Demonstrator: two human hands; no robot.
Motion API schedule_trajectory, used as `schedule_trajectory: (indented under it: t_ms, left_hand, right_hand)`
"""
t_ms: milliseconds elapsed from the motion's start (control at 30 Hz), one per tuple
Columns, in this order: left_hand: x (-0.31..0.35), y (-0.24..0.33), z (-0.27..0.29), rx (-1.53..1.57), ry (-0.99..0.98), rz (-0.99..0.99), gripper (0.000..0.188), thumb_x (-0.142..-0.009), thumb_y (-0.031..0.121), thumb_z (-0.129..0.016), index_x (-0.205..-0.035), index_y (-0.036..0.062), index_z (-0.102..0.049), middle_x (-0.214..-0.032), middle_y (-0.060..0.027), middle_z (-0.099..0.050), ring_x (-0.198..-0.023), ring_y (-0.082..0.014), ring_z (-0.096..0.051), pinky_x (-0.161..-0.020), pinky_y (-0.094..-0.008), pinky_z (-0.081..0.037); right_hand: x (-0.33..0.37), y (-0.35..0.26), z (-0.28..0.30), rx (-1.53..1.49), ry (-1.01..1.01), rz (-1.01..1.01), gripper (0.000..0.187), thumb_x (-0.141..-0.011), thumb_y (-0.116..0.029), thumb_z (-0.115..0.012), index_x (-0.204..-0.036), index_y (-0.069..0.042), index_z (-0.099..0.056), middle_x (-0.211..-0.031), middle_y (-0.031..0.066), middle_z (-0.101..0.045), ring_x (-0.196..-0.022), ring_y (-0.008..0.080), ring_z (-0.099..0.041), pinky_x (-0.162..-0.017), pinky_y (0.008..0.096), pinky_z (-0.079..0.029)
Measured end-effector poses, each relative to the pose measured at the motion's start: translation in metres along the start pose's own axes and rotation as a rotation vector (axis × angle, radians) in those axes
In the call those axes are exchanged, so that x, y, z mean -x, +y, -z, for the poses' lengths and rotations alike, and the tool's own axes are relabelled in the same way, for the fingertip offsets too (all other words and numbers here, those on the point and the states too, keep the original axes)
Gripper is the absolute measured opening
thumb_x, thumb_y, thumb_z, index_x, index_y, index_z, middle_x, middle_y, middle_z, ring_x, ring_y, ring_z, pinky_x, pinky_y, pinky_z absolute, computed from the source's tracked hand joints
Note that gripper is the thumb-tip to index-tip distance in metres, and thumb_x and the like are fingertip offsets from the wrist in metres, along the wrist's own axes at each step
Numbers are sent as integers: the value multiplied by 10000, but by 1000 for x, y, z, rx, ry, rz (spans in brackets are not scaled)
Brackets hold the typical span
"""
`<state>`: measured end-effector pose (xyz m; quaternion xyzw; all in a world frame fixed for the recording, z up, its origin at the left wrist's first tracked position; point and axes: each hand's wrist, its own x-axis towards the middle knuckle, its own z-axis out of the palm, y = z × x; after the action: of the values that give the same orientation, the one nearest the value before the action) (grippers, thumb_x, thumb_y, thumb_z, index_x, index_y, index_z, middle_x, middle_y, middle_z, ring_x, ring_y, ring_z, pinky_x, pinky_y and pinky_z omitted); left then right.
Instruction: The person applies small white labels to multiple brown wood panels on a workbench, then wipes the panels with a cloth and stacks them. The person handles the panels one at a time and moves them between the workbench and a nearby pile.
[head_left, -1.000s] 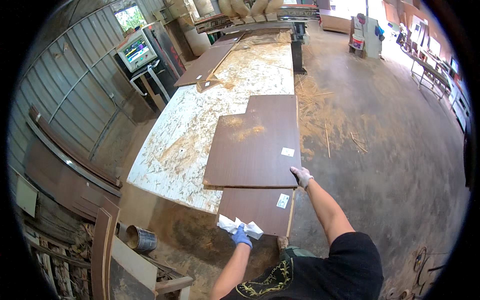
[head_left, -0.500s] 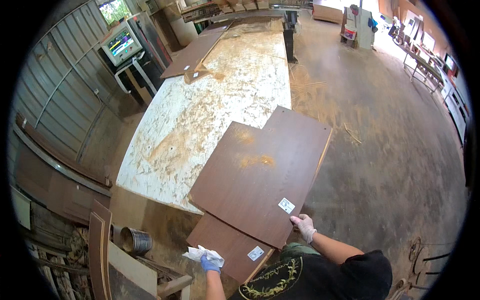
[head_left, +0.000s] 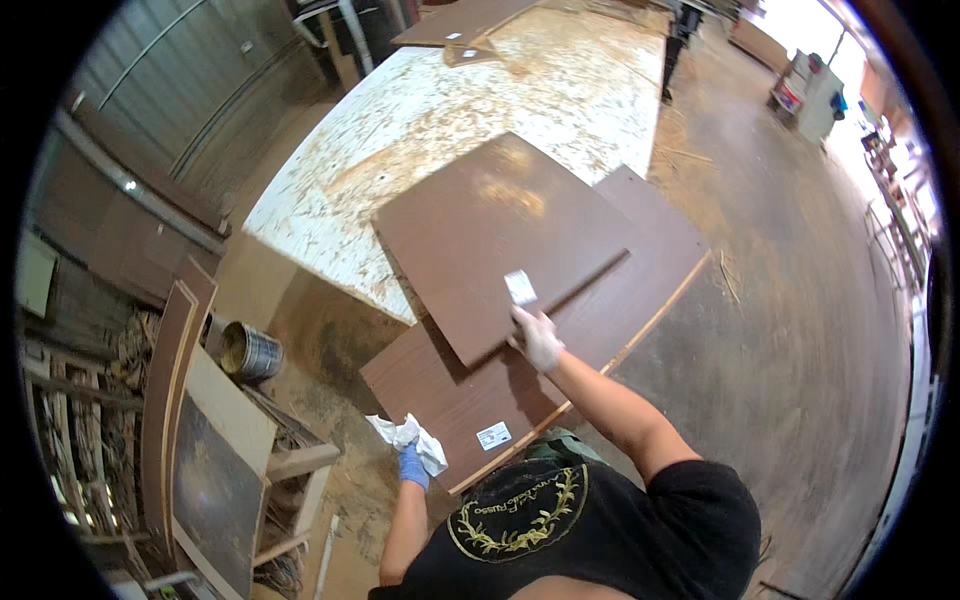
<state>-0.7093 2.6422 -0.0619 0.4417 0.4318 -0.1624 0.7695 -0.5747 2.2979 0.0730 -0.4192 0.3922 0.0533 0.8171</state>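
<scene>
A brown wood-look board [head_left: 450, 240] with a white label and a patch of sawdust lies tilted across a longer brown board [head_left: 645, 290]. My right hand [head_left: 538, 340], in a pale glove, grips the upper board's near edge beside its label. The fingers under that edge are hidden. In my blue-gloved left hand [head_left: 413, 467] is a crumpled white cloth [head_left: 408, 434], held next to the lower board's left end. The lower board has its own white label and a light raw edge facing me. Both boards partly overhang the scuffed white worktable [head_left: 330, 190].
More brown panels [head_left: 460, 22] lie at the table's far end, with sawdust around. On the left stand a metal bucket [head_left: 250, 352], a leaning brown panel [head_left: 180, 400] and a wooden frame [head_left: 300, 462]. Thin offcuts [head_left: 730, 275] lie on the floor to the right.
My right hand has moved the upper board leftward and turned it, baring more of the lower board. My left hand still holds the cloth. The view has shifted too.
</scene>
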Motion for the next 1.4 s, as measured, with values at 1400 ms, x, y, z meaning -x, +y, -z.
schedule_trajectory:
  t_ms: [1400]
  left_hand:
    - [273, -72, -80, -1173, -1546, 501, 351, -943, 320, -425, -1112, 24, -511, -960, -99, -555, -900, -221, -523, -824, -337, -426]
  right_hand:
    - [575, 376, 148, -195, 1189, 731, 220, -802, -129, -599, -1002, -73, -670, -967, 94, -658, -925, 194, -611, -819, 309, -476]
